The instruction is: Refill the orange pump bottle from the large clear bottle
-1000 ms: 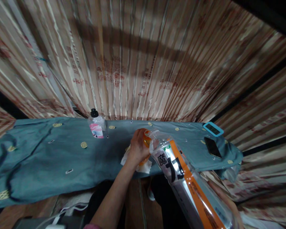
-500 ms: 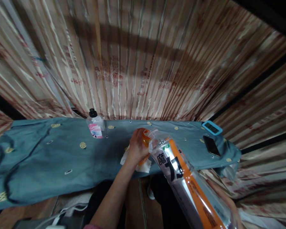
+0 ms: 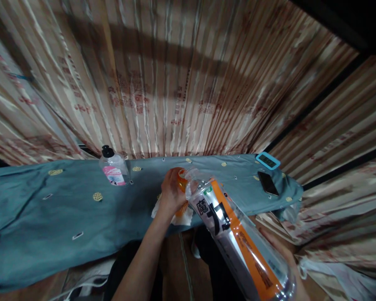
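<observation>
The left hand (image 3: 171, 194) is wrapped tight around a small orange cup (image 3: 181, 186), holding it just above a white tissue (image 3: 172, 215) that lies on the bench (image 3: 50, 221). The right hand (image 3: 282, 255) is mostly hidden under a big clear bottle (image 3: 235, 242) with an orange stripe and black letters; it seems to hold the bottle from below, near the bottom end, but the fingers hardly show. The bottle is tipped over, and its open mouth touches the rim of the orange cup. To do this well, the bottle should tip slowly, the mouth should stay right over the cup, and the cup should be kept steady and level over the tissue so drips land there. The bench has a blue-green cloth with little yellow spots. Left of the cup, well apart, stands a small clear bottle with a black cap (image 3: 113, 169). Right of the cup, near the bench end, lie a dark phone (image 3: 268, 183) and a blue-edged little clock (image 3: 268, 160). Striped curtains (image 3: 175, 83) hang behind the bench.
</observation>
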Demonstrator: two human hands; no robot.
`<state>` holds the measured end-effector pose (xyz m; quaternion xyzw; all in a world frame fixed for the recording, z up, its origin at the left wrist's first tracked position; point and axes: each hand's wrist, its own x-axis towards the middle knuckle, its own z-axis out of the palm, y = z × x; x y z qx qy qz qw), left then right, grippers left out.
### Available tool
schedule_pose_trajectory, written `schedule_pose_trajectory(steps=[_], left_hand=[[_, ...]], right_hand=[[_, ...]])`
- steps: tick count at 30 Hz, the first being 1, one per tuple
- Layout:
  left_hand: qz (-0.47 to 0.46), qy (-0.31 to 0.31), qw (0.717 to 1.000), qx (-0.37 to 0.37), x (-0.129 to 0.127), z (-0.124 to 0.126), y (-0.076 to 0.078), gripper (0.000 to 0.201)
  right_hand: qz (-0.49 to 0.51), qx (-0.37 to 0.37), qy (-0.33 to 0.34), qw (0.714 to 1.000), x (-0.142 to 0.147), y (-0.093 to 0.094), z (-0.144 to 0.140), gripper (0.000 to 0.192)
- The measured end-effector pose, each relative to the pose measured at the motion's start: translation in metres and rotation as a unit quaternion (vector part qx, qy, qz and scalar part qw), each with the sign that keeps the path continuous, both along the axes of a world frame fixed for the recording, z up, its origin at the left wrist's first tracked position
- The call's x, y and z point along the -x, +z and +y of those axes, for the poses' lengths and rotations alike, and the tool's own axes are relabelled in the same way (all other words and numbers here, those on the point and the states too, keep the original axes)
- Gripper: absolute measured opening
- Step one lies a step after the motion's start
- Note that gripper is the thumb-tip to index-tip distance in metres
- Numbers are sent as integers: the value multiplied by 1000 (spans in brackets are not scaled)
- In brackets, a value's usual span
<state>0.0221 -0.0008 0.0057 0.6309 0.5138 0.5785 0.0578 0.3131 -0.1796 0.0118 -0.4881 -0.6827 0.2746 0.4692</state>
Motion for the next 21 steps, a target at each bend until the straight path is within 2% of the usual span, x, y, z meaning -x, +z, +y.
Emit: schedule_pose_trajectory(steps=[3, 9, 13, 17, 19, 21], left_hand=[[-3, -9, 1000, -5, 0, -1, 1, 23], [0, -14, 1000, -25, 2, -1, 2, 21], [0, -23, 999, -23, 2, 0, 1, 16], [0, -11, 1000, -7, 2, 0, -1, 22], [3, -6, 1000, 3, 1, 0, -2, 24], [3, -3, 1000, 9, 1, -1, -2, 24]], right_hand=[[3, -4, -5, 1000, 4, 5, -1, 93], [-78, -10, 0, 997, 5, 9, -4, 91], [-42, -4, -2, 999, 3, 6, -4, 94], [-2, -6, -26, 1000, 1, 2, -1, 100], [16, 22, -47, 999, 4, -1, -1, 89], [33, 59, -70, 995, 10, -3, -2, 69]])
